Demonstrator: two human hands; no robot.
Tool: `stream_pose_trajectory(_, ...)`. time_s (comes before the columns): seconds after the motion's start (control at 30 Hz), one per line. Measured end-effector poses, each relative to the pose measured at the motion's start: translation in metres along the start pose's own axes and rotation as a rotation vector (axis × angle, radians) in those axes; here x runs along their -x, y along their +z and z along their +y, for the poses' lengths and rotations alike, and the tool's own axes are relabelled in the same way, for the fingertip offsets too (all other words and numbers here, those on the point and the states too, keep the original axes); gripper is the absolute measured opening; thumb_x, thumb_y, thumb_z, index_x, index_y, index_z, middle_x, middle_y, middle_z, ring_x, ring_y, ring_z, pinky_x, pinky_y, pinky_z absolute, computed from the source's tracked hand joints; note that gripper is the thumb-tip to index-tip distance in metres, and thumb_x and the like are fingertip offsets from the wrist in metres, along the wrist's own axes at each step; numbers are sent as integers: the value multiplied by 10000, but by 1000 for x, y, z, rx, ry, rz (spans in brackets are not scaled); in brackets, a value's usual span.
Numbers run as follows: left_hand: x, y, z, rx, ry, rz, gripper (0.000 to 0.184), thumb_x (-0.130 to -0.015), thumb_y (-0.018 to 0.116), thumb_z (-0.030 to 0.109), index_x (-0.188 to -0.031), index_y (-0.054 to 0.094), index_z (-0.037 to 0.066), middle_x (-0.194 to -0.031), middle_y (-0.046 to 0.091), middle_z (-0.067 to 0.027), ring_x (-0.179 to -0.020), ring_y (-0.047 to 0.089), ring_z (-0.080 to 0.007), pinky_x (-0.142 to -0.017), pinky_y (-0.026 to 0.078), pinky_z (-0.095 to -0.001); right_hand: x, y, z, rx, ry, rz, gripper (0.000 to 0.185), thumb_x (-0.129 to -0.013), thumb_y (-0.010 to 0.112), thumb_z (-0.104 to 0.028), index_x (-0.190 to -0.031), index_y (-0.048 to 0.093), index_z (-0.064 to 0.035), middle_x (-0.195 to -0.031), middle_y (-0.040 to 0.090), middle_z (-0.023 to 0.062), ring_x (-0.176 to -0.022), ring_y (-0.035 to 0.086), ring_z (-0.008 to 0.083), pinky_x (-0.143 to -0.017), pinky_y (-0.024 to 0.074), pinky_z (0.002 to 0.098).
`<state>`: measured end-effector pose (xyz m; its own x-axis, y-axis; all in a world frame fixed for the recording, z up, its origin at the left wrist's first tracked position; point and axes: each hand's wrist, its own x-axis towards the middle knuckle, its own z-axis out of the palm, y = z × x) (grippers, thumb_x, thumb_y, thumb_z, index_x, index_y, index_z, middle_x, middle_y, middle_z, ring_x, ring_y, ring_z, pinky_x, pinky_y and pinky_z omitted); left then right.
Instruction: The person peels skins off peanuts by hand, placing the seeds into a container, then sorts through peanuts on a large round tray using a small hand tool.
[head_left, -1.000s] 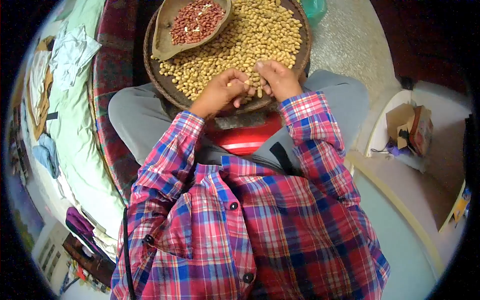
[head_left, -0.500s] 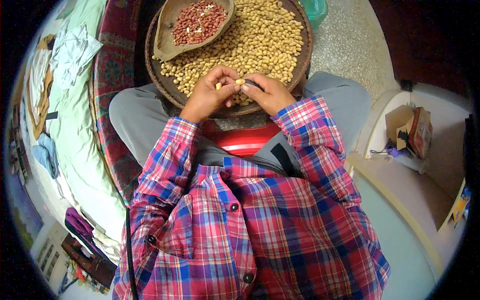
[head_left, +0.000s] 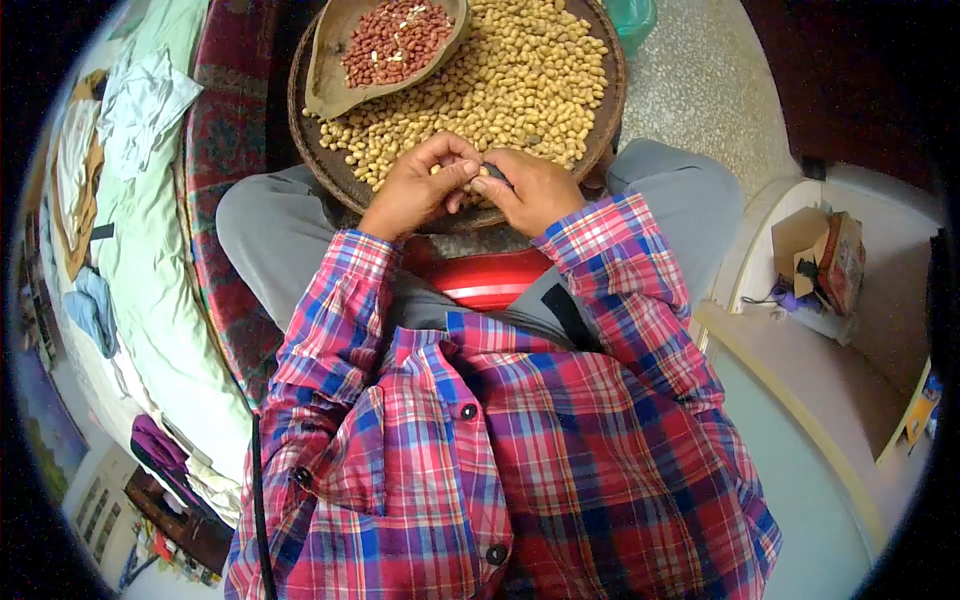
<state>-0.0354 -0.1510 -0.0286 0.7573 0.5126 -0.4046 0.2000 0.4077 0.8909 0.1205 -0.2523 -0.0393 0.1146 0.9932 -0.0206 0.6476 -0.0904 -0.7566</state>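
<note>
My left hand (head_left: 422,187) and my right hand (head_left: 536,190) meet at the fingertips over the near edge of a round tray (head_left: 330,183). Both are closed. A peanut in its shell (head_left: 484,171) is pinched between them, mostly hidden by the fingers. Another pale shell shows in the curl of my left hand. Against my right thumb and forefinger sits a small dark object (head_left: 495,174) whose kind I cannot make out. Unshelled peanuts (head_left: 530,75) cover the tray. A shallow brown bowl (head_left: 330,75) of red peanut kernels (head_left: 398,42) rests on them at the far left.
Grey-trousered legs (head_left: 275,225) flank the tray, with a red seat-like object (head_left: 480,280) between them. Left stands a bed with a pale green sheet (head_left: 150,220) and clothes. A green container (head_left: 632,22) is beyond the tray; an open cabinet (head_left: 860,350) is at right.
My hands have drawn closer together, and my right hand has turned slightly inward. The peanut between them is now more covered by the fingers.
</note>
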Motion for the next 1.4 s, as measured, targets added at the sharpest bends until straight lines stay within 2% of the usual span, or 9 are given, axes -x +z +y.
stream_pose_trajectory(0.2, 1, -3, -1, -78, -64, 3, 97, -919, 574, 184, -942, 545, 94, -685, 505, 36, -526, 471, -32, -404, 295, -173, 0, 0, -1, 122, -87, 70, 392, -833, 586, -457, -893, 590, -69, -826, 634, 143, -761, 630, 337, -628, 489, 466)
stream_pose_trajectory(0.63, 2, -4, -7, 229, -194, -56, 98, -926, 543, 173, -913, 527, 77, -734, 571, -15, -537, 505, -56, -376, 291, -169, 0, -6, -12, 240, -87, -12, 403, -839, 560, -472, -844, 618, -74, -789, 644, 131, -727, 636, 333, -611, 494, 465)
stream_pose_trajectory(0.8, -4, -4, -4, 375, -122, -9, 203, -941, 520, 261, -888, 535, 65, -745, 551, -21, -532, 506, -68, -353, 306, -175, -5, -30, -5, -25, 47, 36, 418, -856, 567, -470, -893, 608, -56, -855, 642, 169, -816, 620, 358, -672, 483, 443)
stream_pose_trajectory(0.93, -13, -6, -16, 548, -83, -50, 288, -954, 475, 323, -858, 539, 59, -713, 549, -43, -521, 480, -95, -362, 309, -182, -14, -61, 11, -319, 162, 122, 440, -872, 579, -468, -962, 638, -42, -830, 655, 142, -787, 642, 264, -707, 486, 364)
stream_pose_trajectory(1.07, -20, 8, -19, 202, -283, 19, 251, -935, 533, 337, -852, 559, 102, -631, 528, -22, -511, 453, -79, -393, 311, -194, -13, -75, 22, -434, 267, 137, 450, -880, 593, -458, -979, 643, -22, -779, 647, 58, -743, 603, 143, -681, 474, 301)
stream_pose_trajectory(1.13, -28, 14, -41, -382, -89, -38, 250, -887, 611, 311, -859, 580, 65, -671, 571, -20, -581, 545, -118, -482, 422, -245, -12, -75, 19, -583, 310, 136, 433, -885, 597, -444, -927, 643, -16, -719, 597, 15, -680, 547, 100, -632, 453, 258)
stream_pose_trajectory(1.17, -32, 21, -46, -616, 247, 18, 253, -841, 646, 306, -889, 594, 64, -704, 624, -77, -612, 604, -214, -565, 486, -353, -12, -74, 20, -638, 336, 125, 422, -888, 597, -436, -903, 639, -17, -699, 574, 3, -659, 524, 86, -611, 439, 244)
stream_pose_trajectory(1.3, -33, 43, -51, -1103, 176, 87, 241, -800, 646, 289, -896, 596, 74, -776, 648, -168, -743, 632, -365, -644, 493, -466, -13, -70, 19, -639, 397, 129, 388, -891, 604, -412, -850, 624, -27, -670, 543, -11, -626, 493, 69, -582, 420, 232)
stream_pose_trajectory(1.4, -34, 51, -41, -1244, 132, 76, 228, -795, 648, 284, -867, 598, 74, -766, 648, -166, -728, 636, -353, -636, 493, -459, -14, -64, 21, -714, 392, 123, 396, -891, 603, -414, -872, 631, -19, -673, 549, -9, -621, 497, 73, -580, 426, 234)
